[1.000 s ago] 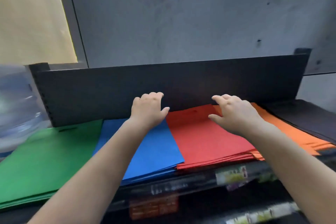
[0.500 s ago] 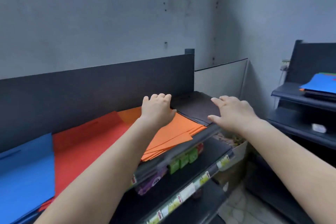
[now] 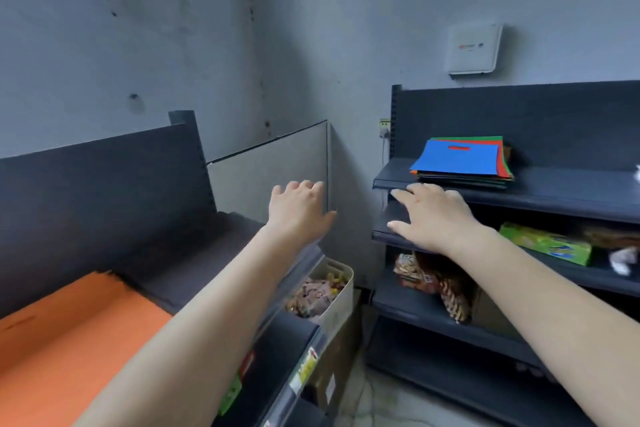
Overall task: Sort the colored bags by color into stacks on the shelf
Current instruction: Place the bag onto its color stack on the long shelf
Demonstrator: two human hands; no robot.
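Note:
A mixed pile of colored bags (image 3: 460, 161), blue on top with red, orange and green edges showing under it, lies on the top board of the dark shelf on the right (image 3: 554, 191). On the left shelf (image 3: 104, 191) lie an orange stack (image 3: 69, 333) and a black stack (image 3: 194, 263). My left hand (image 3: 299, 210) hangs in the air past the left shelf's end, fingers relaxed, holding nothing. My right hand (image 3: 433, 215) is stretched out empty, just below and in front of the mixed pile, apart from it.
A white basket of snack packets (image 3: 332, 291) stands on the floor between the two shelves. Snack bags (image 3: 433, 284) and a green box (image 3: 547, 243) fill the right shelf's lower boards. A white wall box (image 3: 474, 48) hangs above; a grey panel (image 3: 270, 177) leans in the corner.
The view has swung right, from the sorted green, blue, red and orange stacks to the right shelf. Both empty hands moved along with it, and the mixed pile is now close to my right hand.

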